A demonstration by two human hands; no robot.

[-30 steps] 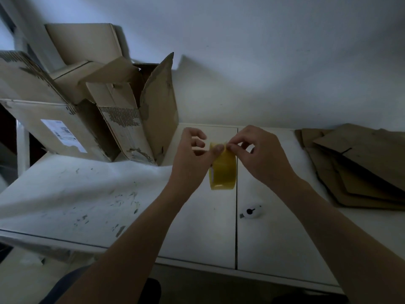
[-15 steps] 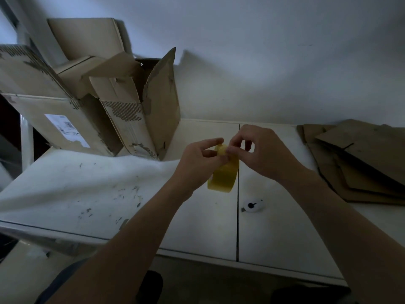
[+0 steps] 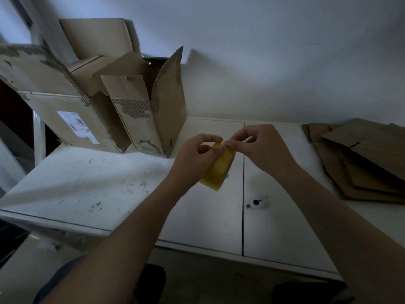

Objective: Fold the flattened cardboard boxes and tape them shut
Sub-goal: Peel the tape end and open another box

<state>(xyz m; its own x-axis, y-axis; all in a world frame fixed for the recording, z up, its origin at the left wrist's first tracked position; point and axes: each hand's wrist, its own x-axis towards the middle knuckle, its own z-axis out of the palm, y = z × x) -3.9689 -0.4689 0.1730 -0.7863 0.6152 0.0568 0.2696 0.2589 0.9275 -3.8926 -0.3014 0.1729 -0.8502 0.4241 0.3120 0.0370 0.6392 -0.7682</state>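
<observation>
Change: the yellow translucent roll of packing tape point(image 3: 219, 168) has tipped from upright to slanted in the last second.
Meaning: the tape's loose end seems not yet found, and no folding has begun.
Left hand point(image 3: 194, 160): curled round the roll, holding it above the middle of the white table point(image 3: 87, 183).
Right hand point(image 3: 262, 148): thumb and forefinger pinch the roll's top rim.
Boxes: the flattened brown cardboard boxes point(image 3: 368, 159) lie stacked at the table's right edge.

Dim room: plain pale wall point(image 3: 285, 62) behind white table point(image 3: 208, 216), perhaps two joined panels.

Left hand point(image 3: 195, 160), right hand point(image 3: 262, 148) raised, fingers pinching.
</observation>
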